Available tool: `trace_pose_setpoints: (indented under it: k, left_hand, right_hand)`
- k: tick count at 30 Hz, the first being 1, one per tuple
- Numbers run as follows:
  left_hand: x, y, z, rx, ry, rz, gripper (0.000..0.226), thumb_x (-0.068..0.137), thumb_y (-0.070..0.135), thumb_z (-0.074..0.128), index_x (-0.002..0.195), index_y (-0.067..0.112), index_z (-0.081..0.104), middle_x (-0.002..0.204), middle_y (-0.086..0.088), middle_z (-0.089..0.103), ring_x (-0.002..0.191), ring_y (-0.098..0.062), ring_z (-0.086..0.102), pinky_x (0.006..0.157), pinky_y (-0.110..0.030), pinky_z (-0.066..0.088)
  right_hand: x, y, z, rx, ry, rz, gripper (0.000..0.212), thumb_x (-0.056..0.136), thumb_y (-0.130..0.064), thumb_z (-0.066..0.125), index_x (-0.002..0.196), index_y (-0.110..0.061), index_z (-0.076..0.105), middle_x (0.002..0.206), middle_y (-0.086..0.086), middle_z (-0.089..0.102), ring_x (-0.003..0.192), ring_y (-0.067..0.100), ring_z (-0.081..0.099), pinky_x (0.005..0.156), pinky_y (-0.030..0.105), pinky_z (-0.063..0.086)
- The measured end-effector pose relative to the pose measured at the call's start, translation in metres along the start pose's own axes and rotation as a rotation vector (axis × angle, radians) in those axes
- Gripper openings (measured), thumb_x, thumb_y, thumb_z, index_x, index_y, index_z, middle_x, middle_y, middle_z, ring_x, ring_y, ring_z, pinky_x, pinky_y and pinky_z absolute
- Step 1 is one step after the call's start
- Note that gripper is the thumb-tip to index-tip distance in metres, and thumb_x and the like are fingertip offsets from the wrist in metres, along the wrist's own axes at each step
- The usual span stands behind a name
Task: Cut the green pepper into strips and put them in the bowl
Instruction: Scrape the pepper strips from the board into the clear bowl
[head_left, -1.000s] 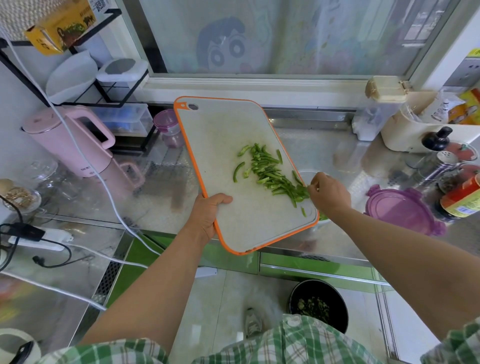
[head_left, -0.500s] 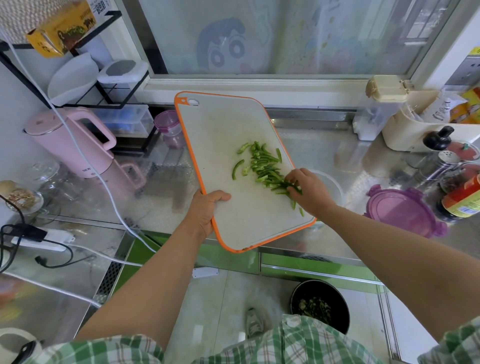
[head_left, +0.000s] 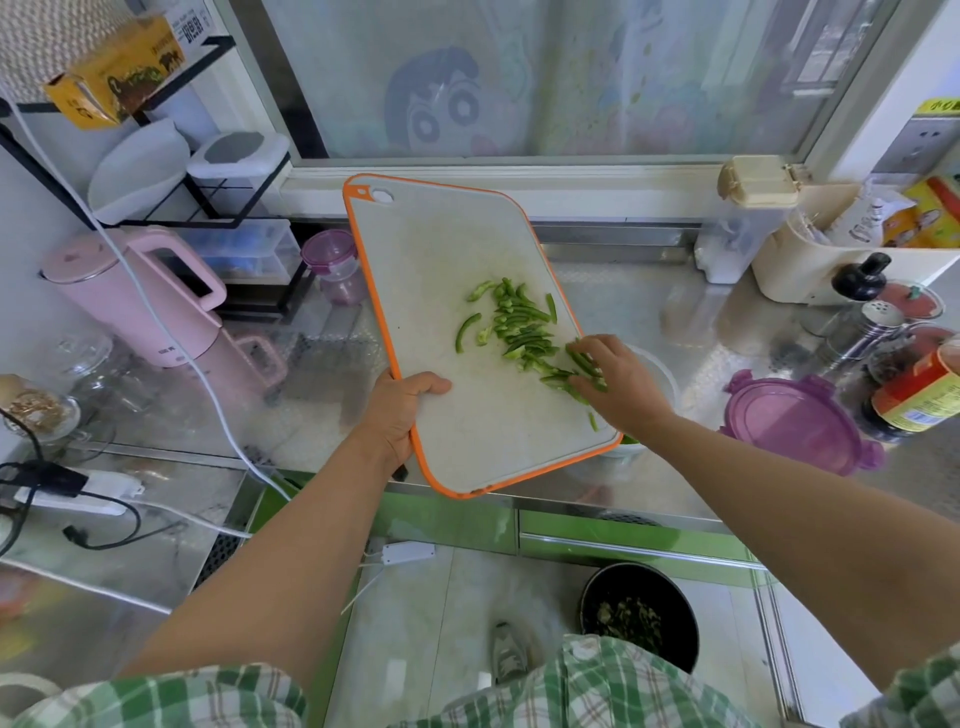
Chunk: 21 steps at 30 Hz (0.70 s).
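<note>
I log: left hand (head_left: 400, 415) grips cutting board (head_left: 441, 249); right hand (head_left: 618, 384), fingers straight, on pepper strips (head_left: 519, 327); both hide most of bowl (head_left: 665, 374), centre-right, near purple lid (head_left: 795, 426).

Pepper strips (head_left: 519, 327) lie on the board's (head_left: 457, 431) right half. Under its right edge the bowl (head_left: 667, 376) sits on the bench (head_left: 623, 301), a lid (head_left: 795, 421) to the right, a kettle (head_left: 135, 296) far left.

The left hand (head_left: 400, 415) grips the left edge of the orange-rimmed white cutting board (head_left: 441, 249), thumb on top, while the right hand (head_left: 621, 384) rests palm down, fingers spread, on green pepper strips (head_left: 519, 325) near its right edge.
</note>
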<state>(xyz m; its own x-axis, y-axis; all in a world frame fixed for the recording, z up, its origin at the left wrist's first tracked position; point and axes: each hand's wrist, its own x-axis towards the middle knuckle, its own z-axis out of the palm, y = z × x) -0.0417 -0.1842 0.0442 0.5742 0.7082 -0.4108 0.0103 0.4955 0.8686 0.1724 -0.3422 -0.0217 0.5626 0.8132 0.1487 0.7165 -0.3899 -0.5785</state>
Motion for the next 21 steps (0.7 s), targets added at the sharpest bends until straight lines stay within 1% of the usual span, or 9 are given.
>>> trace_pose_setpoints:
  k: [1,3,5,8,11,13,16,19,21]
  left_hand:
    - [0.000,0.001,0.000,0.005,-0.006,-0.002,0.032,0.080,-0.016,0.054,0.102,0.004,0.065,0.104,-0.016,0.069,0.085,-0.030,0.068,0.066,-0.039,0.061]
    - [0.002,0.004,-0.001,0.022,-0.007,-0.006,0.035,0.079,-0.016,0.055,0.108,0.001,0.063,0.110,-0.020,0.067,0.091,-0.034,0.066,0.069,-0.041,0.061]
    - [0.003,0.005,-0.002,0.037,-0.001,-0.007,0.039,0.078,-0.016,0.056,0.113,-0.001,0.062,0.114,-0.023,0.066,0.093,-0.036,0.065,0.071,-0.043,0.060]
    - [0.004,0.008,-0.004,0.058,-0.001,-0.006,0.037,0.077,-0.015,0.057,0.110,0.001,0.063,0.116,-0.024,0.065,0.092,-0.037,0.066,0.073,-0.046,0.060]
    - [0.005,0.010,-0.004,0.076,0.001,-0.013,0.040,0.077,-0.014,0.058,0.115,-0.001,0.062,0.116,-0.023,0.066,0.096,-0.038,0.066,0.076,-0.048,0.059]
    - [0.005,0.009,-0.005,0.084,0.011,-0.019,0.044,0.077,-0.014,0.059,0.120,-0.003,0.060,0.117,-0.023,0.066,0.101,-0.041,0.064,0.080,-0.050,0.057]
    - [0.005,0.009,-0.005,0.090,0.025,-0.018,0.045,0.077,-0.013,0.060,0.121,-0.004,0.059,0.117,-0.023,0.065,0.104,-0.042,0.063,0.082,-0.051,0.056]
    - [0.005,0.010,-0.005,0.089,0.023,-0.024,0.046,0.076,-0.012,0.061,0.121,-0.005,0.059,0.116,-0.023,0.066,0.102,-0.041,0.064,0.077,-0.047,0.058]
    - [0.003,0.011,-0.004,0.088,0.021,-0.030,0.045,0.076,-0.012,0.061,0.121,-0.005,0.059,0.115,-0.022,0.066,0.100,-0.040,0.065,0.074,-0.046,0.059]
  right_hand:
    - [0.001,-0.004,0.001,-0.002,-0.021,-0.023,0.039,0.088,-0.023,0.065,0.126,-0.017,0.058,0.127,0.008,0.052,0.115,0.025,0.050,0.094,0.035,0.042]
    - [0.001,-0.007,0.004,-0.027,-0.033,-0.023,0.036,0.088,-0.022,0.065,0.123,-0.016,0.061,0.125,0.009,0.053,0.115,0.026,0.049,0.093,0.033,0.039]
    - [0.001,-0.005,0.006,-0.026,-0.026,0.006,0.027,0.087,-0.016,0.065,0.114,-0.012,0.065,0.118,0.010,0.054,0.106,0.029,0.053,0.086,0.033,0.042]
    - [0.000,0.000,0.004,-0.027,-0.024,0.070,0.016,0.087,-0.013,0.065,0.102,-0.009,0.068,0.107,0.011,0.054,0.092,0.030,0.057,0.076,0.034,0.045]
    - [-0.002,0.003,0.003,-0.055,-0.022,0.091,0.012,0.088,-0.012,0.063,0.097,-0.008,0.070,0.104,0.012,0.055,0.087,0.030,0.059,0.073,0.031,0.044]
    - [-0.004,0.002,0.003,-0.038,-0.020,0.100,0.014,0.088,-0.019,0.066,0.098,-0.010,0.068,0.104,0.010,0.054,0.085,0.028,0.059,0.074,0.033,0.047]
    - [-0.006,0.001,0.004,-0.018,-0.041,0.114,0.024,0.085,-0.034,0.069,0.101,-0.016,0.065,0.105,0.004,0.052,0.083,0.021,0.057,0.075,0.035,0.049]
    - [-0.007,0.006,0.004,-0.045,-0.042,0.141,0.013,0.087,-0.021,0.067,0.095,-0.011,0.068,0.102,0.008,0.054,0.086,0.026,0.058,0.078,0.036,0.048]
    - [-0.008,0.012,0.002,-0.106,-0.061,0.206,0.011,0.088,-0.014,0.062,0.094,-0.008,0.069,0.099,0.012,0.057,0.091,0.030,0.058,0.078,0.034,0.044]
